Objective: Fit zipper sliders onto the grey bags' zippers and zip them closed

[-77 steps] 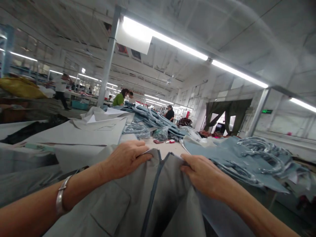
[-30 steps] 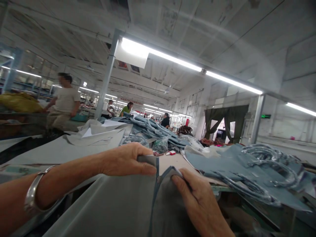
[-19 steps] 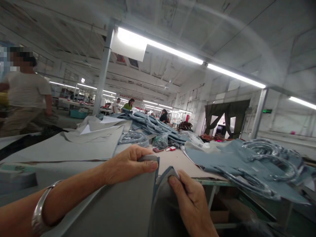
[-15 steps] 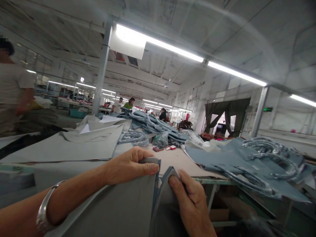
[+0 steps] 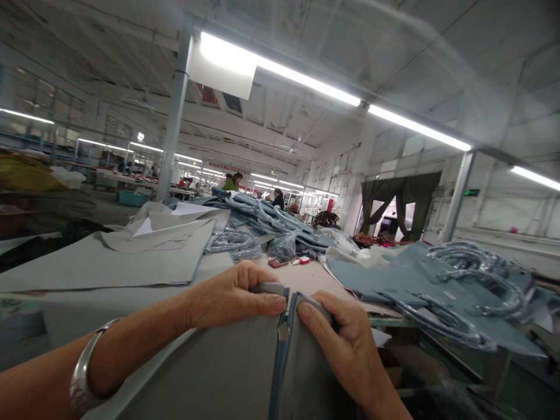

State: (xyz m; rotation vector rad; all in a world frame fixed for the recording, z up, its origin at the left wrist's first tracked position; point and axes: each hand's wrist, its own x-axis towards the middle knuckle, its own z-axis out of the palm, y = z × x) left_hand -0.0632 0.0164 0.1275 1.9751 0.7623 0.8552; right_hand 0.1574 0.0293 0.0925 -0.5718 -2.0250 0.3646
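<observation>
A grey piece of bag material (image 5: pixel 210 367) hangs in front of me, with a blue-edged zipper (image 5: pixel 276 367) running down between its two sides. My left hand (image 5: pixel 240 294) pinches the top edge of the left side between thumb and fingers. On the other side of the slit, my right hand (image 5: pixel 339 332) grips the top edge of the right side, thumb toward me. A metal zipper slider (image 5: pixel 283 331) sits just below the fingertips, between the two edges. The lower part of the material runs out of view.
Grey sheets (image 5: pixel 144 262) lie on the table to the left. Blue panels with plastic-wrapped handles (image 5: pixel 472 297) lie at the right, and more are heaped (image 5: pixel 258 213) at the back. A small red-and-white bottle (image 5: pixel 301 261) stands out mid-table. People work farther off.
The two edges have come closer together, and the slider now shows plainly between them. My right hand has turned flatter. A person at the far left has left the view.
</observation>
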